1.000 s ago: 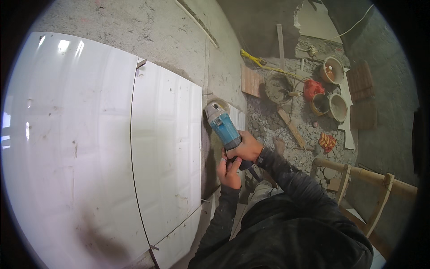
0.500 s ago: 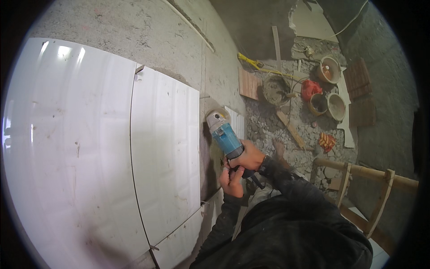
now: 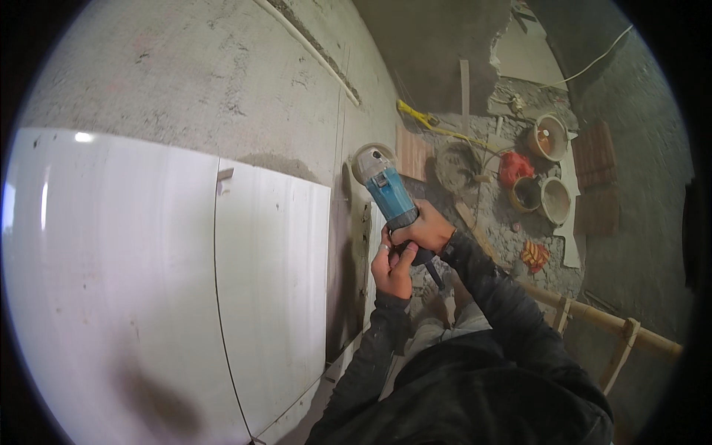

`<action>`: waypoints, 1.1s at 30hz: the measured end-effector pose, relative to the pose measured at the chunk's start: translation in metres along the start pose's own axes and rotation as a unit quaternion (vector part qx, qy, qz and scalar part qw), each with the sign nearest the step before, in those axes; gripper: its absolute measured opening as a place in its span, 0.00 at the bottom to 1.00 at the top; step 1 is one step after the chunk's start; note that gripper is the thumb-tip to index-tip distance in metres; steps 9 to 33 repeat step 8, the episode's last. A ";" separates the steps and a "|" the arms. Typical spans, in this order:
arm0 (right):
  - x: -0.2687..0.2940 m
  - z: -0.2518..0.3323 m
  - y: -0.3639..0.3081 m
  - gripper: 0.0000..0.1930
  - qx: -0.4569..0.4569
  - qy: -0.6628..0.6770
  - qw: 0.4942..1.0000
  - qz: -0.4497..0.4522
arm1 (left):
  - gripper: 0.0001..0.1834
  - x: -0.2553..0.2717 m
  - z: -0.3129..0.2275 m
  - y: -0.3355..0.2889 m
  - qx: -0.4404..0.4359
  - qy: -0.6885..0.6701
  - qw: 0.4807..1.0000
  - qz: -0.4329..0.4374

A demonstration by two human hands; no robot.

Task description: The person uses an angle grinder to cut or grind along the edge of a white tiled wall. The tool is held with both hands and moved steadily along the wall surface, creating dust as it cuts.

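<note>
A blue-green angle grinder (image 3: 391, 199) with a silver head is held in both my hands, its disc (image 3: 361, 165) close to the bare wall strip right of the tiles. Whether the disc touches the wall, I cannot tell. My right hand (image 3: 428, 227) is closed round the rear of the body. Below it, my left hand (image 3: 392, 273), a ring on one finger, has its fingers closed at the handle end; part of its grip is hidden. The power cord (image 3: 437, 279) hangs from that end. Large glossy white tiles (image 3: 274, 267) cover the wall on my left.
Rubble covers the floor at the right. Several buckets (image 3: 555, 200), a red bag (image 3: 515, 169), a mortar tub (image 3: 457, 167) and brown tiles (image 3: 595, 156) stand there. A wooden ladder (image 3: 624, 348) lies at lower right. A yellow tool (image 3: 417, 112) leans near the wall.
The grinder and both hands have moved up and slightly right in the picture, while the view has shifted. Both hands keep their hold on the grinder.
</note>
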State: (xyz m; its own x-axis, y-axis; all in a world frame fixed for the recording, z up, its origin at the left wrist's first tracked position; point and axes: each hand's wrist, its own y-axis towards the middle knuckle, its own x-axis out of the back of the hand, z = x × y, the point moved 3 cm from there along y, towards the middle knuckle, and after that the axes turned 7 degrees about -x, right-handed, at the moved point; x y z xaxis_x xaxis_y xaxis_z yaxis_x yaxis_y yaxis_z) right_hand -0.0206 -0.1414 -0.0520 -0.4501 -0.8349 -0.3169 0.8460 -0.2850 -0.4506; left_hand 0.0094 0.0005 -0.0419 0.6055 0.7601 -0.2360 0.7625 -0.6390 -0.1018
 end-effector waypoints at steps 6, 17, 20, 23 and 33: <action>0.017 0.016 0.035 0.17 -0.004 0.020 0.999 0.033 | 0.38 0.001 0.011 0.042 0.001 0.056 0.998 0.009; 0.020 0.019 0.045 0.16 -0.006 0.011 0.999 0.039 | 0.39 0.004 0.016 0.048 0.013 0.077 0.997 -0.001; 0.020 0.019 0.045 0.16 -0.006 0.011 0.999 0.039 | 0.39 0.004 0.016 0.048 0.013 0.077 0.997 -0.001; 0.020 0.019 0.045 0.16 -0.006 0.011 0.999 0.039 | 0.39 0.004 0.016 0.048 0.013 0.077 0.997 -0.001; 0.020 0.019 0.045 0.16 -0.006 0.011 0.999 0.039 | 0.39 0.004 0.016 0.048 0.013 0.077 0.997 -0.001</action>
